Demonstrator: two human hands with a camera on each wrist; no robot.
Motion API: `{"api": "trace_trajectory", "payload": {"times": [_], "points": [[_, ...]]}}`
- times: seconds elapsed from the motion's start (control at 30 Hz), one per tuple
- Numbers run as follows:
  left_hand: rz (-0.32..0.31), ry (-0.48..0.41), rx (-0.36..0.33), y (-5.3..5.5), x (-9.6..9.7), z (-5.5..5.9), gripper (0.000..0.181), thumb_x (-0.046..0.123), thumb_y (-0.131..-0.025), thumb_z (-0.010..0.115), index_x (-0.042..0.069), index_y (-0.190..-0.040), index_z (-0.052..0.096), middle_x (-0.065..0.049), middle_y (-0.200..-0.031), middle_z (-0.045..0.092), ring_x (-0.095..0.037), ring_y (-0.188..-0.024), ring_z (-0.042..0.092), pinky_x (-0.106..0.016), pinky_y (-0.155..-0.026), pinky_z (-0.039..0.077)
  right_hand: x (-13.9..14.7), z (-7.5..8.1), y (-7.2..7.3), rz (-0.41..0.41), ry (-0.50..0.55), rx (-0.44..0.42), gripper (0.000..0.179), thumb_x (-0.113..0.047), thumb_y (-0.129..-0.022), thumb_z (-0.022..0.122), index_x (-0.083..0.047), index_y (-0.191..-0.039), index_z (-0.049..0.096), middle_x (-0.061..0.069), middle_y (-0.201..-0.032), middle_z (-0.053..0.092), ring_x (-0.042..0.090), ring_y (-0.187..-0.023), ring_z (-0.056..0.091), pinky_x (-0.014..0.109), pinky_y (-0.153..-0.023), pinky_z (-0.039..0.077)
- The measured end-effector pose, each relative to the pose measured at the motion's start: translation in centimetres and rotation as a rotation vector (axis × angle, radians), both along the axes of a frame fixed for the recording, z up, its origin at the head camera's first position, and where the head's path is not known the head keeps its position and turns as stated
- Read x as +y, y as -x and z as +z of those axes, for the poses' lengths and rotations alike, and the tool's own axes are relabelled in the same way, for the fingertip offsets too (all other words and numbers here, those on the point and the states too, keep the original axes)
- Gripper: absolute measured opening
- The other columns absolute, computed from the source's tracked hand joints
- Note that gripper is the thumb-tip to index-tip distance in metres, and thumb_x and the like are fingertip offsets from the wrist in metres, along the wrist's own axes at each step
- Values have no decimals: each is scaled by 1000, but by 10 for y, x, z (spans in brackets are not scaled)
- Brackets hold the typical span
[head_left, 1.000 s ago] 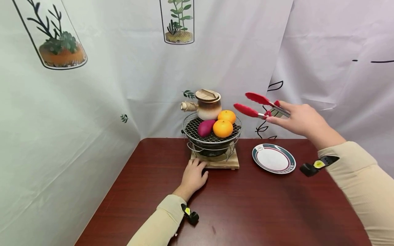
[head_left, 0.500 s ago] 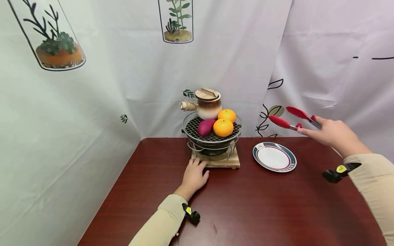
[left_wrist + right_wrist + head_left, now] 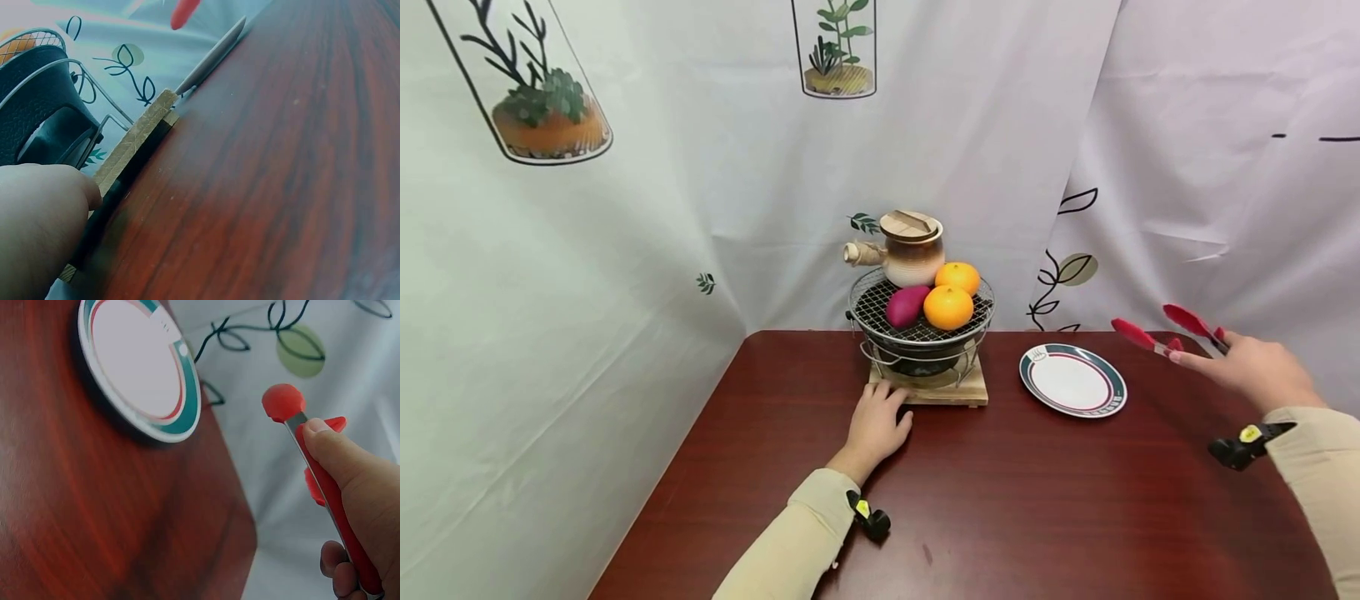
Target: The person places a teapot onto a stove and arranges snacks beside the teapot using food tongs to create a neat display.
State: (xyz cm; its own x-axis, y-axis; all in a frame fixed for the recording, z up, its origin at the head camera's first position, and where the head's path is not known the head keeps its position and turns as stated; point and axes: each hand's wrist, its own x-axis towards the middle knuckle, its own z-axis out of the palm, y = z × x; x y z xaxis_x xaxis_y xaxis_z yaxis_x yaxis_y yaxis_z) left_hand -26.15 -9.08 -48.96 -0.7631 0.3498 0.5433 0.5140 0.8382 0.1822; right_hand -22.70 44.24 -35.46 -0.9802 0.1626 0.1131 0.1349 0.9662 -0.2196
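My right hand [image 3: 1262, 371] holds metal tongs with red tips [image 3: 1187, 320] in the air, right of the plate. Its thumb lies along one red-gripped arm in the right wrist view; the tong tips stand apart with nothing between them. My left hand [image 3: 876, 423] rests its fingers on the front left edge of a wooden board [image 3: 958, 393]. On that board stands a small round grill [image 3: 870, 308] with a wire grate. Two orange citrus fruits [image 3: 948, 308] and a purple oval thing [image 3: 907, 306], resembling a sweet potato, lie on the grate.
Behind the fruit on the grate sits a lidded brown and white pot [image 3: 913, 262], its rope-wrapped handle pointing left. A white plate with a green rim [image 3: 1071, 379] lies right of the grill. Printed cloth [image 3: 760, 200] hangs around the dark red table [image 3: 1000, 500].
My right hand has carried the tongs right and down, away from the grill to beyond the plate. The left hand stays at the board's edge.
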Motion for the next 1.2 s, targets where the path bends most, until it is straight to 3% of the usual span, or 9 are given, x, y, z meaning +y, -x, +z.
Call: {"api": "trace_trajectory", "payload": {"times": [0.27,0.5,0.63,0.87,1.07,1.2], "points": [[7,9,-11,-2,0,2,26,22,-88,72,19,-114,72,-7,-116,62,-33,-108,54,-45,-94,48,17,-24,-2,-8,44,-69,95,-77,-85,55,10,-121,47,23,-77,62,44,-71,57,47,-53,43],[10,14,-26,-2,0,2,27,22,-89,72,19,-115,72,-8,-116,61,-34,-109,54,-45,-96,48,20,-40,-4,-46,66,-136,104,-78,-87,51,15,-131,39,32,-86,60,48,-76,56,48,-55,44],[9,16,-13,-1,0,3,26,22,-88,72,19,-114,72,-7,-115,62,-33,-108,54,-45,-94,48,23,-45,-3,-41,79,-147,97,-77,-88,51,13,-123,41,29,-83,60,49,-76,56,48,-55,44],[-3,8,-9,-1,2,3,27,22,-88,72,19,-115,72,-7,-114,61,-33,-106,54,-45,-93,48,27,-60,-2,-60,86,-150,107,-77,-88,50,17,-137,34,46,-105,54,57,-85,55,56,-62,45],[4,6,8,-2,1,3,27,21,-87,73,18,-114,72,-7,-114,62,-34,-106,55,-45,-92,49,25,-70,0,-89,99,-195,109,-78,-88,46,22,-131,36,46,-102,53,55,-85,55,54,-62,47],[-2,9,26,-1,1,3,27,21,-86,74,18,-113,72,-8,-113,62,-34,-105,55,-45,-91,49,26,-77,1,-109,105,-181,101,-77,-89,46,20,-116,42,44,-98,55,55,-82,56,56,-63,47]]}}
